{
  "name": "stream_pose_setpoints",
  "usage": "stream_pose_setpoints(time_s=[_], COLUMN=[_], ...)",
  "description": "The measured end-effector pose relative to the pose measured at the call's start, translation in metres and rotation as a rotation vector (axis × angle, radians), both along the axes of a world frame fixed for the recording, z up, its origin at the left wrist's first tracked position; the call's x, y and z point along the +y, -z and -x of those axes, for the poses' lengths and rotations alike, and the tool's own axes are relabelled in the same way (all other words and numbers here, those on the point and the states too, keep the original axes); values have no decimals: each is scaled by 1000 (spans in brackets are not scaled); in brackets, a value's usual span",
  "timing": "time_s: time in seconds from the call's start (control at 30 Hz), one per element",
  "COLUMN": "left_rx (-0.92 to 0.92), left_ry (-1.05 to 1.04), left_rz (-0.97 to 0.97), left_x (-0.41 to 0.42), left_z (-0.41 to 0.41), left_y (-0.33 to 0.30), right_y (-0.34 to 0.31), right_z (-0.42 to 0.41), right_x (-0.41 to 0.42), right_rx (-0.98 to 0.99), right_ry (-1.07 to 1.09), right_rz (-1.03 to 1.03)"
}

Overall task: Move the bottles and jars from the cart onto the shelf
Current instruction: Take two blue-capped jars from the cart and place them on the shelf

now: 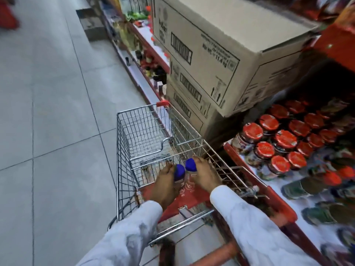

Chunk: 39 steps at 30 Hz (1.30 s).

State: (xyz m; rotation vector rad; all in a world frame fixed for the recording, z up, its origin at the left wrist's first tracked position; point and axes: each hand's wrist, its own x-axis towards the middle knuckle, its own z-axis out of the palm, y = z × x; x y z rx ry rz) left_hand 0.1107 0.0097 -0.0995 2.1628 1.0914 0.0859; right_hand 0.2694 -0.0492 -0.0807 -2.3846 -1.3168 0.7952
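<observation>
A wire shopping cart (pixel 134 135) with a red handle stands in front of me, close against the shelf (pixel 236 156) on the right. My left hand (pixel 165 186) grips a blue-capped bottle (pixel 179 174) over the cart's child seat. Beside it, my right hand (pixel 205 175) grips a second blue-capped bottle (pixel 191 166). The two bottles are upright and side by side, their lower parts hidden by my hands. The cart's main basket looks bare from here.
Red-lidded jars (pixel 278 143) fill the shelf to my right, with darker lying jars (pixel 307 187) nearer to me. Stacked cardboard boxes (pixel 211 50) sit ahead of the cart against the shelving. Grey tiled aisle floor (pixel 48 112) stretches on the left.
</observation>
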Motion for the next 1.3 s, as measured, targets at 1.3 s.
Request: stream_pose_setpoints(time_s=[1.3], left_rx=[-533], left_ry=[418], left_rz=[386], left_x=[-131], left_z=[-73], left_y=[-207], right_y=[-198], right_z=[-6], right_x=[-310], right_rx=[231], right_ry=[749], right_rz=[-861])
